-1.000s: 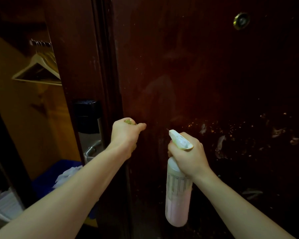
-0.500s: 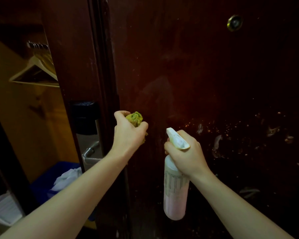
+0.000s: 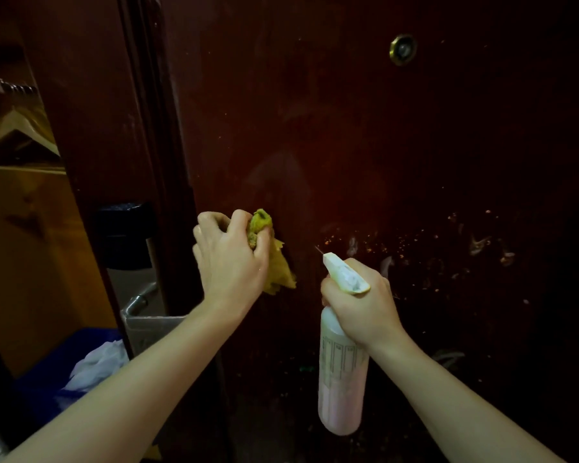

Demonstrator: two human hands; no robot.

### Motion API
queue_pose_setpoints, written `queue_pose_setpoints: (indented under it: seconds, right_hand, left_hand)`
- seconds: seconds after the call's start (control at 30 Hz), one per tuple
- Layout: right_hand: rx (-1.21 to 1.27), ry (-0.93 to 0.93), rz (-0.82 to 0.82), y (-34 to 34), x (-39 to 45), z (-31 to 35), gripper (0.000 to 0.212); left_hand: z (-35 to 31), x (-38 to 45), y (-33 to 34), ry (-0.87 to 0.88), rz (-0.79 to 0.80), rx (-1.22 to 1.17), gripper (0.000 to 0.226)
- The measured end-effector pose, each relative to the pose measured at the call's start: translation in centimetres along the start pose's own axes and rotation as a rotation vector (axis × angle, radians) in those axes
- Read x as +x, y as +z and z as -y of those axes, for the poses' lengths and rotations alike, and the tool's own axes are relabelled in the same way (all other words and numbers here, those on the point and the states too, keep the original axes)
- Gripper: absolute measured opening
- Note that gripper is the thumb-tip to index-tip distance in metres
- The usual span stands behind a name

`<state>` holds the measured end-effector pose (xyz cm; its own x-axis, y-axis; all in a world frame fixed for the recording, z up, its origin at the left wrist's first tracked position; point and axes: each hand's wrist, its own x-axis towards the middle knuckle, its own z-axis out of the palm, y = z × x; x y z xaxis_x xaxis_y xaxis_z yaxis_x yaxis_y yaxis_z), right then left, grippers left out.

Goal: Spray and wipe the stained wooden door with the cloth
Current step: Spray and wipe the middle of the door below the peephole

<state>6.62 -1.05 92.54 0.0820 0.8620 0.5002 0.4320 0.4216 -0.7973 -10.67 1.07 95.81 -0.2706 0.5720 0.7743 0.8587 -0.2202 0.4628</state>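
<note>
Lifted and turned since a second ago: left hand (image 3: 229, 259), then a closed fist with only a scrap of green showing at the door's edge, now rotated so the crumpled yellow-green cloth (image 3: 270, 252) bulges out above the knuckles and hangs in a loose fold below. Fingers curled tight round the wad, thumb side toward the dark red-brown wooden door (image 3: 315, 128); whether cloth actually touches wood cannot be told. Held almost where it was: white-and-pink plastic spray bottle (image 3: 343, 372), gripped at the neck by the right hand (image 3: 361, 302), fingers wrapped round the trigger housing, nozzle aimed at the door panel.

Untouched so far: pale smears and orange specks (image 3: 448, 248) scattered across the wood to the right of the nozzle, well apart from the cloth. Likely reading: cloth being readied, wiping of the dirty patch not yet begun. Next step probably a spray onto the specks, then a sweep of the cloth rightward across them.

Off to the left, past the door's edge: metal lever handle (image 3: 141, 300).
</note>
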Motion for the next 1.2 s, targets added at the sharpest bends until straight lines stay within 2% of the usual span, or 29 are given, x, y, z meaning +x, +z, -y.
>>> queue_pose_setpoints:
  seconds: [0.1,0.23,0.43,0.67,0.83,0.97,1.03,1.2]
  right_hand:
    - [0.042,0.035,-0.014,-0.7,0.1,-0.3,0.018]
    - [0.027,0.041,0.010,-1.2,-0.1,-0.2,0.013]
    - [0.006,0.001,-0.010,-1.8,0.0,-0.6,0.020]
    - [0.053,0.015,0.001,-2.3,-0.2,-1.0,0.013]
    - [0.088,-0.003,-0.046,-2.9,0.1,-1.7,0.025]
    - [0.098,0.028,-0.031,-3.9,0.5,-2.7,0.020]
    - [0.082,0.031,-0.051,-4.3,0.5,-3.1,0.018]
    - [0.035,0.025,-0.079,-4.8,0.9,-3.0,0.019]
  left_hand:
    - [-0.2,0.0,0.2,0.118,-0.084,0.030,0.028]
    - [-0.5,0.0,0.6,0.170,-0.055,-0.102,0.042]
    - [0.1,0.2,1.3,0.302,-0.080,-0.012,0.033]
    - [-0.6,2.9,2.3,0.478,-0.269,0.050,0.029]
    - [-1.7,2.3,5.0,0.748,-0.353,0.110,0.020]
    - [-0.4,-0.5,7.3,1.032,-0.209,0.151,0.005]
    - [-0.3,-0.2,7.0,1.115,-0.162,0.183,0.013]
    - [-3.9,5.7,4.5,0.943,-0.417,0.175,0.016]
